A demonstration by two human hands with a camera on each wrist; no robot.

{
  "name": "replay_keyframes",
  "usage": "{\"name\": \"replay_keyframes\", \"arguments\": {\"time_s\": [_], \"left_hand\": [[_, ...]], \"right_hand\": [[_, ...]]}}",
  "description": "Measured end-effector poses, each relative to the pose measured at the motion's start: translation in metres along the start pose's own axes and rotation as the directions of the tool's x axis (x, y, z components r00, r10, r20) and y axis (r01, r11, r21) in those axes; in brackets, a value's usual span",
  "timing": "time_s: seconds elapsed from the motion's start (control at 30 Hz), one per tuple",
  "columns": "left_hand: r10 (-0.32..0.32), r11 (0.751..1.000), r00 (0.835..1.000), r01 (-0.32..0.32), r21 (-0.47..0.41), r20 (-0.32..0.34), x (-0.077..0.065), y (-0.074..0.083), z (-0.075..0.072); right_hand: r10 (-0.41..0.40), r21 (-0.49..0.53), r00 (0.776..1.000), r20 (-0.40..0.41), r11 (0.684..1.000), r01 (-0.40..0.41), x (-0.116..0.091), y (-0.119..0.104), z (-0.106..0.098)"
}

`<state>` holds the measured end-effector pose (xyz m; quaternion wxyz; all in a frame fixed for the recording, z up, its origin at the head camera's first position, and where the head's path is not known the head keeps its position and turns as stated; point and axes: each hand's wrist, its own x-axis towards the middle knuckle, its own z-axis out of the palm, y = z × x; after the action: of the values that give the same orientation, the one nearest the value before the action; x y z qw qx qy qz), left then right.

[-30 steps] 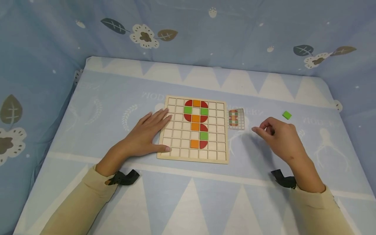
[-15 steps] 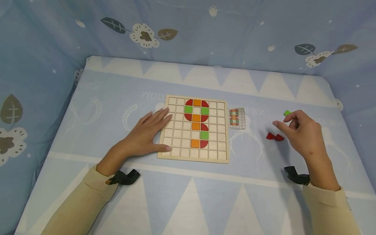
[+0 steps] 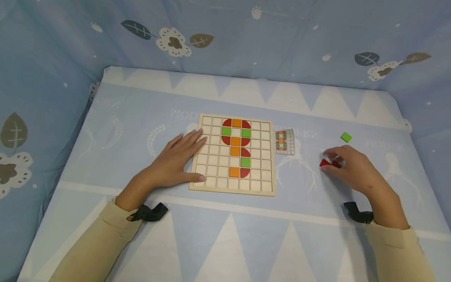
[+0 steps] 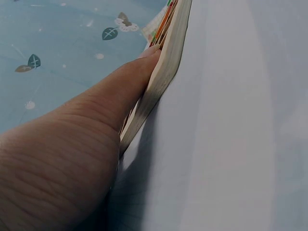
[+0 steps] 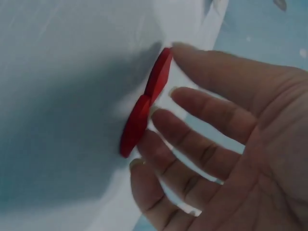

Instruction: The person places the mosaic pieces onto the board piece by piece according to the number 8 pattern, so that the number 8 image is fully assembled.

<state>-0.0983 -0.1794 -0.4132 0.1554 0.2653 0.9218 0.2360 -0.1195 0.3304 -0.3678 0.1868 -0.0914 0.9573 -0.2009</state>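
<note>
My left hand (image 3: 172,160) rests on the left side of a wooden grid board (image 3: 222,183), fingers straight and thumb over its lower left edge. Inside the grid lie red quarter-round pieces (image 3: 244,172), orange squares (image 3: 235,151) and green squares (image 3: 245,162). To the right, my right hand (image 3: 356,170) is low over the table, fingers loosely bent around two loose red pieces. In the right wrist view those red pieces (image 5: 134,126) lie end to end, thumb tip at one end and fingertips right beside them, not gripping.
A small pattern card (image 3: 290,145) lies against the board's right edge. Farther right, beyond my right hand, a loose green square (image 3: 346,137) sits on the patterned cloth (image 3: 232,227). Blue curtains (image 3: 225,39) rise at the back and both sides.
My right hand first moved right, uncovering the two red pieces, then lowered and came back left to them, leaving the green square in view. My left hand stayed on the board.
</note>
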Motion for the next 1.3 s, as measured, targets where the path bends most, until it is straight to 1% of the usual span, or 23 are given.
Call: {"name": "replay_keyframes", "arguments": {"time_s": [0.07,0.13,0.23,0.4,0.6,0.77,0.83,0.9,1.03,1.1,1.2,1.3], "left_hand": [[-0.003,1.0,1.0,0.003,0.0,0.0,0.0,0.0,0.0],[-0.002,1.0,1.0,0.002,-0.001,0.002,0.0,0.0,0.0],[-0.002,1.0,1.0,0.002,-0.003,0.003,-0.001,0.0,-0.001],[-0.005,1.0,1.0,0.005,-0.006,0.004,-0.001,0.001,-0.002],[0.004,1.0,1.0,-0.004,0.001,-0.004,-0.001,0.0,-0.002],[0.009,1.0,1.0,-0.009,0.01,-0.001,-0.001,-0.001,-0.001],[0.01,1.0,1.0,-0.01,0.011,0.0,-0.001,-0.001,-0.001],[0.011,1.0,1.0,-0.011,0.01,0.0,-0.001,-0.001,-0.001],[0.005,1.0,1.0,-0.005,0.014,-0.001,-0.002,-0.001,-0.002],[0.002,1.0,1.0,-0.002,0.015,0.001,-0.002,-0.001,-0.001],[-0.001,1.0,1.0,0.001,0.01,0.003,-0.001,0.0,-0.002],[-0.001,1.0,1.0,0.001,0.011,0.005,-0.001,0.001,-0.002]], "right_hand": [[-0.001,-0.021,1.0,0.03,1.0,0.001,0.0,-0.005,0.003],[-0.006,-0.04,0.999,0.035,0.999,0.008,0.0,-0.01,0.005],[-0.006,-0.055,1.0,0.016,0.998,0.007,0.001,-0.017,0.009],[0.029,-0.069,0.999,-0.032,0.997,-0.031,0.003,-0.025,0.013],[0.079,-0.058,0.996,-0.049,0.995,-0.082,0.003,-0.029,0.015],[0.082,-0.048,0.992,-0.094,0.995,-0.087,0.001,-0.031,0.018],[0.054,-0.037,0.99,-0.131,0.998,-0.06,-0.001,-0.037,0.019],[0.019,-0.024,0.986,-0.164,0.999,-0.023,-0.002,-0.049,0.021],[-0.091,-0.04,0.977,-0.19,0.996,0.085,-0.001,-0.085,0.022],[-0.158,-0.061,0.97,-0.183,0.987,0.149,0.003,-0.104,0.024],[-0.248,-0.083,0.958,-0.142,0.968,0.239,0.009,-0.132,0.031],[-0.329,-0.094,0.939,-0.096,0.943,0.32,0.018,-0.16,0.041]]}}
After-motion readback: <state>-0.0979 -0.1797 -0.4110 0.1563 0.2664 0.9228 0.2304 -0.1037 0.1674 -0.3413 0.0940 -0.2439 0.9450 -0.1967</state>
